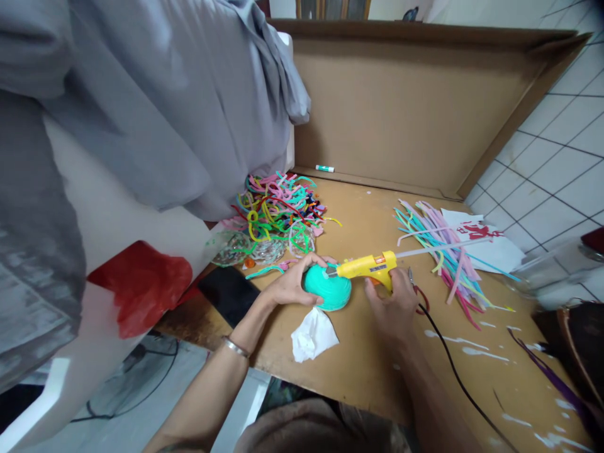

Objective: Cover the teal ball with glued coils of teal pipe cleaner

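My left hand is wrapped round the left side of a turquoise, ridged ball-like piece, holding it just above the table. In my right hand is a yellow hot glue gun, gripped by its handle. Its metal nozzle points left and meets the upper part of the turquoise piece; whether it touches the surface I cannot tell. A clear glue stick juts from the gun's back end. Below the piece lies a crumpled white tissue.
A tangled heap of coloured pipe cleaners sits at the back left; straight ones lie at the right. Scissors rest by my right hand, near a black cord. A dark flat phone-like object lies left. Cardboard stands behind.
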Motion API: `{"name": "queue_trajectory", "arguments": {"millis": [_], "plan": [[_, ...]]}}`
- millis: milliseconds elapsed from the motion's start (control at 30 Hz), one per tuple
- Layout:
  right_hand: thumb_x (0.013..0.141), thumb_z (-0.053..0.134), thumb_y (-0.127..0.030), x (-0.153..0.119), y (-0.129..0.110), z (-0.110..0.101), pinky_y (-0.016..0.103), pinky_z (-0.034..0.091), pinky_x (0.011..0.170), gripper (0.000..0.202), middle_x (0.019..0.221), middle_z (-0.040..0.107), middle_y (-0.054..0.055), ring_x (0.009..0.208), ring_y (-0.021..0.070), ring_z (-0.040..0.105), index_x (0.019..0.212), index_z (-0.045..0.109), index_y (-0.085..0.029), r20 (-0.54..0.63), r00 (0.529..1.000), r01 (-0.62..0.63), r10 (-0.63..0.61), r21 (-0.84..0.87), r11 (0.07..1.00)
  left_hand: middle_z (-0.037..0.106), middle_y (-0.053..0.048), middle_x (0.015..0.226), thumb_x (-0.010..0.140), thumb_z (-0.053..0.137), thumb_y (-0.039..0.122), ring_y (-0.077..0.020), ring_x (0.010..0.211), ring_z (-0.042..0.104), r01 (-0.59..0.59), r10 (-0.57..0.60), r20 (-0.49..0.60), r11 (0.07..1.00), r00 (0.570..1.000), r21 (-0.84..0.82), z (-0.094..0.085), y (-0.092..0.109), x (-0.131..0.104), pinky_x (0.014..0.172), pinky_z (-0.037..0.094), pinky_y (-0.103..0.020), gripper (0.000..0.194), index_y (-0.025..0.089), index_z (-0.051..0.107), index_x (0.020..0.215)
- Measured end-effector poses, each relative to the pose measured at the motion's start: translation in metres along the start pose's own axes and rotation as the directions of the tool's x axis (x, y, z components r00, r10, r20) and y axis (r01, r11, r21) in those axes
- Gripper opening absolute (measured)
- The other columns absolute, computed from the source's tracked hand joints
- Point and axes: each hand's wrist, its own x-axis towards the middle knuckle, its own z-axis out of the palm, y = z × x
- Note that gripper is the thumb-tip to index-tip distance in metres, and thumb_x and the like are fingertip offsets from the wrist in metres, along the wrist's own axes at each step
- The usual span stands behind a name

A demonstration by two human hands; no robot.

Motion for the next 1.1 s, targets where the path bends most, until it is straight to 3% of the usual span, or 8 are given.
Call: {"name": "queue_trajectory", "arguments": {"millis": [233,1100], "plan": [[0.088,0.060,-0.030,0.0008,0.0034,0.0010,0.029,0.044,0.062,0.012,0.079,0.059,0.002,0.072,0.0192,0.057,0.092,0.052,-0.023,-0.029,0.996,0.088,-0.089,-0.031,0.996,0.053,-0.018,0.143,0.060,0.088,0.032,-0.0360,0.137,0.048,-0.007,0.008,0.008,0.999,1.000,-0.053,0.0000,-0.0007,0.0000,0.111,0.034,-0.051,0.063,0.021,0.047,0.106],[0.089,0.058,-0.027,0.0042,0.0020,-0.0036,0.030,0.043,0.062,0.008,0.078,0.060,0.002,0.072,0.0186,0.057,0.087,0.052,-0.022,0.002,0.994,0.111,-0.111,-0.020,0.994,0.051,-0.017,0.145,0.061,0.087,0.026,-0.0342,0.138,0.047,-0.034,0.035,0.017,0.998,0.999,-0.056,-0.0009,-0.0049,0.0005,0.113,0.033,-0.051,0.063,0.021,0.045,0.108]]}}
